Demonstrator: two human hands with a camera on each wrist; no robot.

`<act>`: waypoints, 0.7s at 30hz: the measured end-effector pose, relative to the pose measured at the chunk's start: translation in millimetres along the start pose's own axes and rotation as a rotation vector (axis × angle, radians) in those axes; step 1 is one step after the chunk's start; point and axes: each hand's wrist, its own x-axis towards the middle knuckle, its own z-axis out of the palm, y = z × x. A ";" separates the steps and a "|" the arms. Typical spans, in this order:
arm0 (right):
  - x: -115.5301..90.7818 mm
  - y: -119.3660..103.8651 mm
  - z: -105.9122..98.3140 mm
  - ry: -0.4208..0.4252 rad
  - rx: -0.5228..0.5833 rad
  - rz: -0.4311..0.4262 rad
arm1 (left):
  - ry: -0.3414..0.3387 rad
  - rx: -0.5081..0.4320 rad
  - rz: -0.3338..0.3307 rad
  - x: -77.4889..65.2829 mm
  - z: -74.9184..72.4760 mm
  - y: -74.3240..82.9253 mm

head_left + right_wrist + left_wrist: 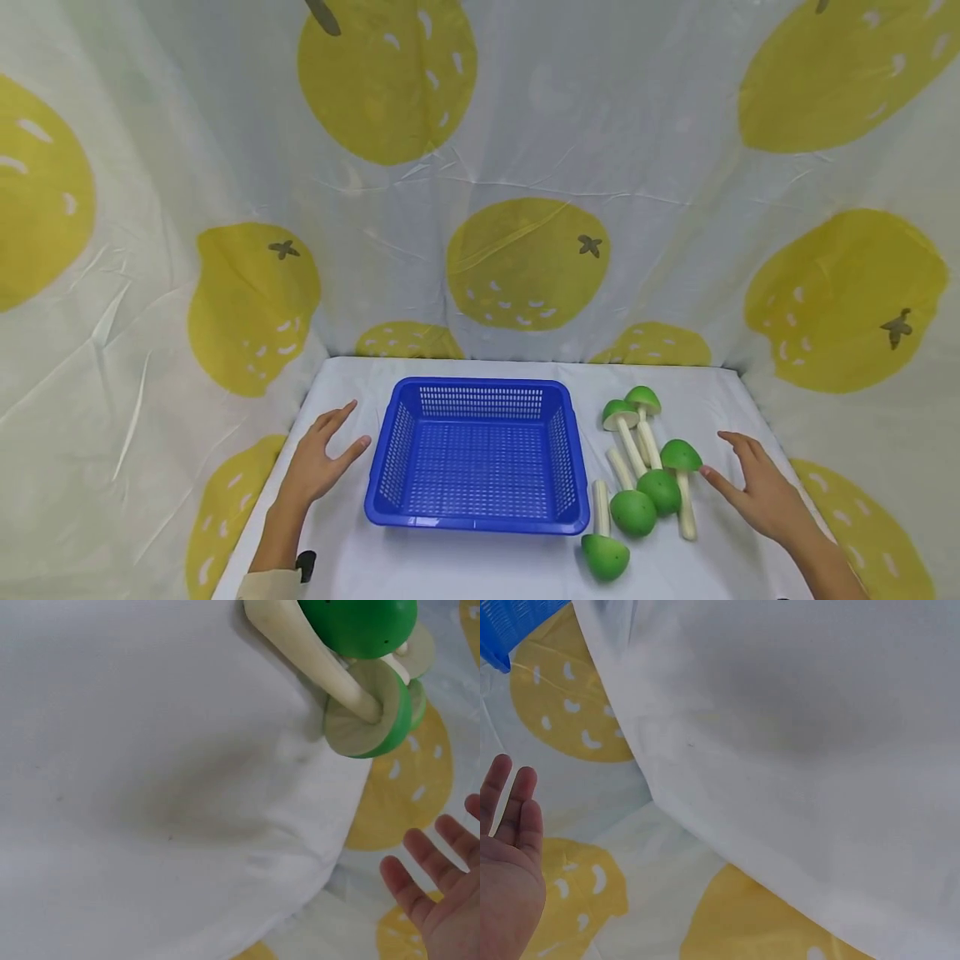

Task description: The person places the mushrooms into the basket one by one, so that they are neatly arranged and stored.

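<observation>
A blue plastic basket (480,527) with mesh walls stands in the middle of the white table, nothing inside it. To its right lie several toy mushrooms with green caps and pale stems, among them one mushroom (681,457) nearest the right hand. My left hand (318,458) is held left of the basket, fingers apart and holding nothing; the left wrist view shows its palm and fingers (510,817). My right hand (765,492) hovers right of the mushrooms, its thumb close to that nearest cap in the head view. In the right wrist view, a mushroom (371,712) lies beyond the spread fingers (405,889).
A white cloth covers the table (480,575). Behind and at both sides hangs a pale curtain (525,175) printed with yellow lemons. Another mushroom (606,557) lies by the basket's front right corner, its stem pointing away from me.
</observation>
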 end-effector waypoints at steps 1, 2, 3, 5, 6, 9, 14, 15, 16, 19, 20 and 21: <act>-0.2 0.6 1.6 -0.002 0.005 0.005 | 0.001 -0.005 0.003 -0.6 1.3 0.6; -0.7 1.1 3.4 0.002 0.005 0.011 | 0.003 -0.011 0.008 -1.1 2.8 0.8; -1.2 1.7 5.4 -0.003 0.009 0.017 | 0.006 -0.021 0.016 -1.5 4.3 1.1; -2.0 2.0 9.7 -0.008 0.011 0.028 | 0.007 -0.049 0.037 -2.4 7.2 2.0; -2.2 2.6 11.8 -0.009 0.013 0.033 | 0.002 -0.064 0.046 -2.7 8.7 2.6; -2.8 2.5 15.9 -0.019 0.016 0.047 | -0.012 -0.102 0.064 -2.8 14.8 5.3; -4.2 3.2 22.3 -0.045 0.025 0.061 | -0.013 -0.146 0.065 -3.6 24.0 8.6; -5.0 3.4 23.9 -0.042 0.027 0.060 | -0.013 -0.156 0.066 -3.8 25.6 9.1; -6.1 3.5 25.9 -0.032 0.033 0.058 | -0.015 -0.160 0.069 -4.0 27.1 9.6; -9.5 4.2 32.4 0.001 0.058 0.058 | -0.033 -0.188 0.078 -4.9 30.9 11.0; -10.4 4.4 34.3 0.009 0.071 0.061 | -0.040 -0.193 0.079 -5.2 31.9 11.6; -10.9 4.8 36.3 0.012 0.084 0.065 | -0.045 -0.197 0.084 -5.6 33.0 12.0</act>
